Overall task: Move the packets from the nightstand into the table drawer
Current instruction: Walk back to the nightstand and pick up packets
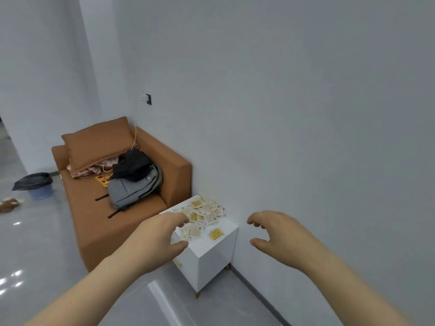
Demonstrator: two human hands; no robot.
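While both bare arms stretch forward from the bottom of the frame, the person's left hand point(162, 234) hovers with fingers curled and thumb spread wide, holding nothing, in front of the near left edge of a small white box-shaped nightstand on short gold legs point(209, 257). Across the cabinet's corner, the right hand point(280, 234) hangs in a matching loose claw, fingers apart and empty, set against the plain grey-white wall point(306, 114). Between and just beyond the two hands, a loose heap of small flat cream and yellow square packets point(202, 214) covers most of the nightstand's top, with one yellow packet point(216, 234) lying apart at the near right edge, closer to the right hand. Whether the left fingertips touch the nearest packets cannot be told; they overlap the pile from this angle. Beyond the left hand, a tan upholstered sofa point(94, 220) stands against the wall, touching or just beside the nightstand, and carries a matching tan cushion point(96, 142), a grey backpack point(134, 187) and a black bag point(131, 165) resting on top of it. Far off to the left of the left arm, a blue bin lined with a black bag point(35, 184) stands on the glossy grey floor point(35, 255).
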